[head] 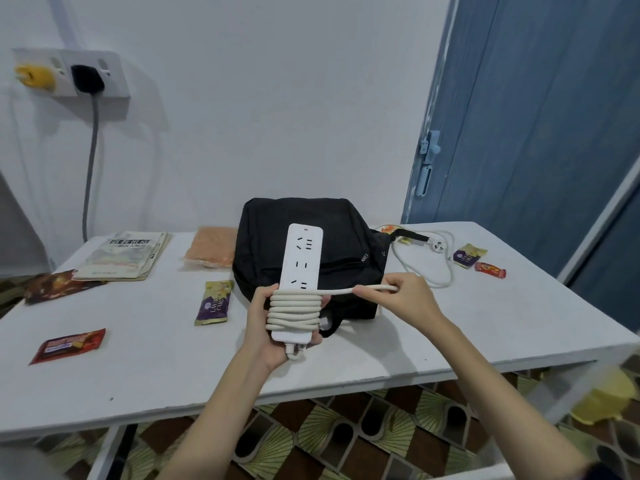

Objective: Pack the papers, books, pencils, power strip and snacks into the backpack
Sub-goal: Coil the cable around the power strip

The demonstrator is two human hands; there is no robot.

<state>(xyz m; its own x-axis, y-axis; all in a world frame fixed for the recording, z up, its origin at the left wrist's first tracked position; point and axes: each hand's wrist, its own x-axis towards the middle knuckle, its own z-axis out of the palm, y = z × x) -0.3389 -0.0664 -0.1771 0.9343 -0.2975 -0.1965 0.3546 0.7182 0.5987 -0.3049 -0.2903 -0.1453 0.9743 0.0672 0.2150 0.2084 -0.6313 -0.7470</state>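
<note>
- Now your white table (467,327) meets a white wall, blue door at 2 o'clock.
- Your left hand (265,327) grips the power strip (300,271) before the backpack (311,233).
- Your right hand (405,299) pinches its cord (337,290).

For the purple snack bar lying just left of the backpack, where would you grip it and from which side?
Grip the purple snack bar across its narrow middle, coming straight down from above. It lies flat on the table with bare surface along both long edges, so fingers can likely close over the sides. Its crimped ends look thin and would probably slip. Both hands are busy with the power strip.
</note>
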